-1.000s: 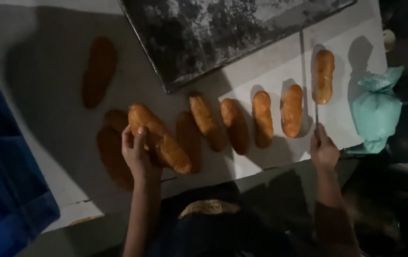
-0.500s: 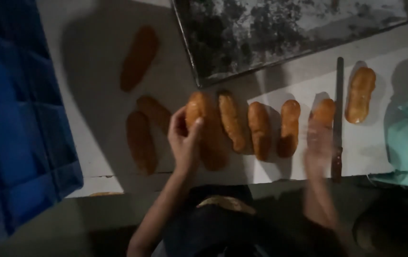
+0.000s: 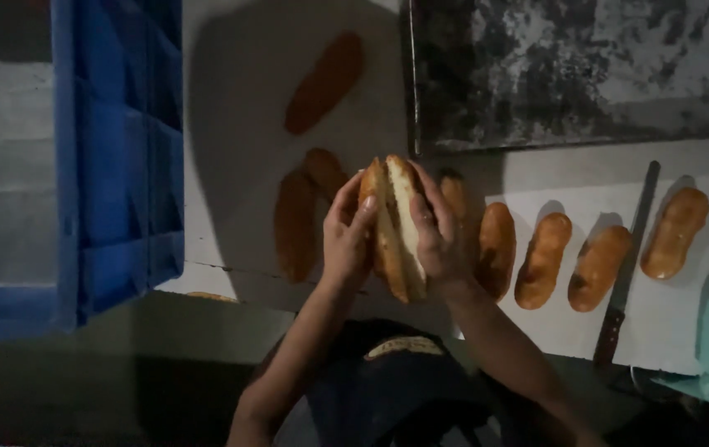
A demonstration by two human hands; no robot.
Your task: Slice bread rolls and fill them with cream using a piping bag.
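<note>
Both hands lift one long, golden-crusted bread roll (image 3: 393, 228) above the white table (image 3: 230, 124) — left hand (image 3: 348, 236) and right hand (image 3: 437, 240) curl closed around its sides, the pale, soft split between their fingers.

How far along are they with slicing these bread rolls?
Done, it seems: three rolls lie apart in the shade to the left, though any cuts are too dark to see. In hand: the left hand and right hand hold a split roll open, pale crumb showing. Left: about five whole rolls in a row beside the knife resting on the table.
</note>
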